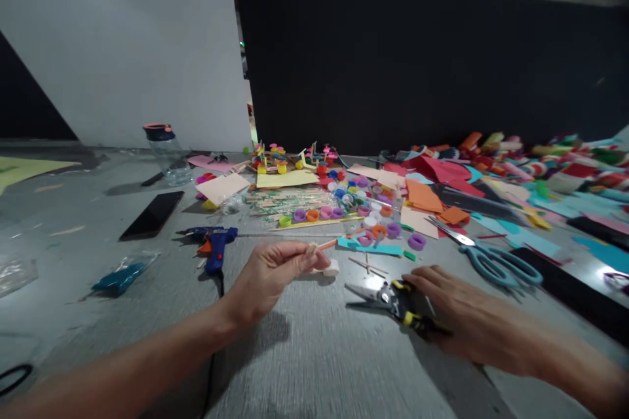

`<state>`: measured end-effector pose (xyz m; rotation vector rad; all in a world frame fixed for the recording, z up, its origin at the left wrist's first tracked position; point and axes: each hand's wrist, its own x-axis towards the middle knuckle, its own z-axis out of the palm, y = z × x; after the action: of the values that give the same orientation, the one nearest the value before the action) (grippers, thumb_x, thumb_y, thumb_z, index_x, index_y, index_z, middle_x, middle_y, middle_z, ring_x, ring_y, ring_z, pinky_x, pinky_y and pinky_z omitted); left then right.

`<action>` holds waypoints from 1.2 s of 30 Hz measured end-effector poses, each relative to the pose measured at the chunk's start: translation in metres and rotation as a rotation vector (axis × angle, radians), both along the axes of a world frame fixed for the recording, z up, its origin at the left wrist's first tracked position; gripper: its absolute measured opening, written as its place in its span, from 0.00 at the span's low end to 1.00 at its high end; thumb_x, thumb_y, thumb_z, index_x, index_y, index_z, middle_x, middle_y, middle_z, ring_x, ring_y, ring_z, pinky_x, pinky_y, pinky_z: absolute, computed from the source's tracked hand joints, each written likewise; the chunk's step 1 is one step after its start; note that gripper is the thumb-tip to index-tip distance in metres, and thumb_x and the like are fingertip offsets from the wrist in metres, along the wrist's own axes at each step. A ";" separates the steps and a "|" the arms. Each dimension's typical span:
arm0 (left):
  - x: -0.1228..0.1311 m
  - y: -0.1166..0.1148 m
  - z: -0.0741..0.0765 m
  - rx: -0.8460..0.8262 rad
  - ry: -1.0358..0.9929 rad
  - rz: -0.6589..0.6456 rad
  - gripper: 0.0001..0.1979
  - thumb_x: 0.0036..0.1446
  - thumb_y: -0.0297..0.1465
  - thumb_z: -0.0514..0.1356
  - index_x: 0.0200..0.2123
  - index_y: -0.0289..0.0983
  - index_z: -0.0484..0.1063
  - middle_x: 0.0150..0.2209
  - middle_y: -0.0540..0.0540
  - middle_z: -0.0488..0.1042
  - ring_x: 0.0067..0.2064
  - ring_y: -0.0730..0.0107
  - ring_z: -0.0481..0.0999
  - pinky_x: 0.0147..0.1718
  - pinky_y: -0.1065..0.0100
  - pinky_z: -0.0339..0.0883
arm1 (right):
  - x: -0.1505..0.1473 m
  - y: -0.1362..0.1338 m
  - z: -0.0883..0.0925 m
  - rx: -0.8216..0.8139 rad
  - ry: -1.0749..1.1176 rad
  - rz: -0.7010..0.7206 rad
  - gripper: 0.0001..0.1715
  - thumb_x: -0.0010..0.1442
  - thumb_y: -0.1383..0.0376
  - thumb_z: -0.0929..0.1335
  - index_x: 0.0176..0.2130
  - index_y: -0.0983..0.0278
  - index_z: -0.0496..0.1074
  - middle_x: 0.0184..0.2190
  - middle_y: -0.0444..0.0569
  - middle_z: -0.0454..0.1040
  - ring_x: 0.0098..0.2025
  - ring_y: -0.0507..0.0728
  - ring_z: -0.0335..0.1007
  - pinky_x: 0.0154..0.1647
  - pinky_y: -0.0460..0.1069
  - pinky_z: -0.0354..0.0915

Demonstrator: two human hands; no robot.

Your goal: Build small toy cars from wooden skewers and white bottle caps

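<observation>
My left hand (268, 272) pinches a thin orange-pink stick (328, 244) between thumb and fingertips, just above the table. A small white roll-shaped piece (331, 268) lies right below it. My right hand (457, 304) is closed around the black-and-yellow handles of a pair of snips (386, 296), whose blades point left and stand apart. The palm hides part of the handles. Between the two hands, a few thin wooden sticks (367, 266) lie crossed, with a strip of blue paper (371, 247) behind them.
To the left are a blue glue gun (216, 249) with its cord, a phone (152, 215), a water bottle (168, 154) and a blue packet (120, 277). Large scissors (496, 262) lie at right. Bottle caps (393, 230), bundled sticks (295, 201) and coloured paper (425, 198) spread behind.
</observation>
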<state>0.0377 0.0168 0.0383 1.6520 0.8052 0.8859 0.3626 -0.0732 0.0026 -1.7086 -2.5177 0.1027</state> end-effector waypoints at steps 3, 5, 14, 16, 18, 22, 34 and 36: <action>0.002 0.002 0.002 0.018 -0.014 -0.002 0.12 0.65 0.33 0.60 0.35 0.36 0.83 0.36 0.45 0.84 0.41 0.68 0.82 0.45 0.66 0.75 | -0.003 -0.003 -0.001 0.062 -0.037 0.007 0.33 0.47 0.73 0.68 0.54 0.63 0.69 0.49 0.57 0.75 0.49 0.65 0.73 0.51 0.60 0.72; 0.001 0.002 0.003 0.023 -0.045 -0.002 0.11 0.65 0.32 0.60 0.35 0.37 0.83 0.36 0.45 0.85 0.41 0.69 0.82 0.45 0.67 0.75 | -0.002 -0.004 -0.005 0.148 -0.054 0.033 0.34 0.46 0.72 0.69 0.54 0.63 0.68 0.49 0.59 0.74 0.48 0.66 0.73 0.48 0.60 0.74; -0.013 -0.009 0.006 0.049 -0.121 -0.043 0.09 0.65 0.31 0.62 0.38 0.39 0.84 0.38 0.47 0.85 0.43 0.66 0.83 0.49 0.65 0.74 | -0.037 0.018 0.010 0.448 0.101 0.040 0.39 0.56 0.67 0.65 0.65 0.61 0.54 0.57 0.63 0.70 0.57 0.71 0.71 0.49 0.62 0.74; -0.014 -0.010 0.007 0.079 -0.087 -0.056 0.09 0.65 0.30 0.61 0.37 0.38 0.84 0.38 0.47 0.85 0.43 0.67 0.82 0.49 0.67 0.73 | -0.051 0.029 0.019 0.469 0.118 0.091 0.39 0.57 0.66 0.63 0.66 0.63 0.51 0.56 0.64 0.71 0.56 0.72 0.73 0.48 0.63 0.75; -0.015 -0.009 0.007 0.116 -0.052 -0.065 0.09 0.66 0.28 0.61 0.38 0.38 0.84 0.38 0.48 0.84 0.43 0.69 0.82 0.48 0.70 0.72 | -0.060 0.038 0.024 0.481 0.105 0.167 0.39 0.57 0.66 0.63 0.66 0.66 0.51 0.56 0.67 0.72 0.56 0.73 0.73 0.47 0.64 0.76; -0.019 -0.007 0.005 0.234 -0.001 -0.065 0.09 0.65 0.26 0.61 0.42 0.40 0.82 0.40 0.50 0.84 0.41 0.73 0.81 0.43 0.75 0.71 | -0.067 0.045 0.026 0.495 0.069 0.222 0.39 0.57 0.64 0.64 0.65 0.69 0.51 0.55 0.70 0.72 0.56 0.75 0.73 0.46 0.66 0.76; -0.018 -0.003 0.003 0.488 0.044 -0.122 0.12 0.64 0.21 0.61 0.45 0.41 0.80 0.39 0.53 0.83 0.39 0.79 0.79 0.40 0.81 0.69 | -0.067 0.036 0.028 0.482 0.004 0.236 0.34 0.58 0.63 0.62 0.61 0.69 0.55 0.51 0.70 0.76 0.49 0.72 0.78 0.39 0.63 0.79; -0.017 -0.002 0.003 0.480 0.042 -0.127 0.11 0.64 0.21 0.61 0.44 0.41 0.80 0.39 0.53 0.83 0.39 0.79 0.80 0.41 0.81 0.69 | -0.067 0.036 0.028 0.480 0.004 0.243 0.33 0.58 0.64 0.62 0.61 0.69 0.55 0.50 0.69 0.76 0.48 0.72 0.79 0.39 0.63 0.79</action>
<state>0.0205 0.0143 0.0411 2.1190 0.5295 1.0093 0.2954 -0.0368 0.0309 -1.2166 -2.4664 -0.4424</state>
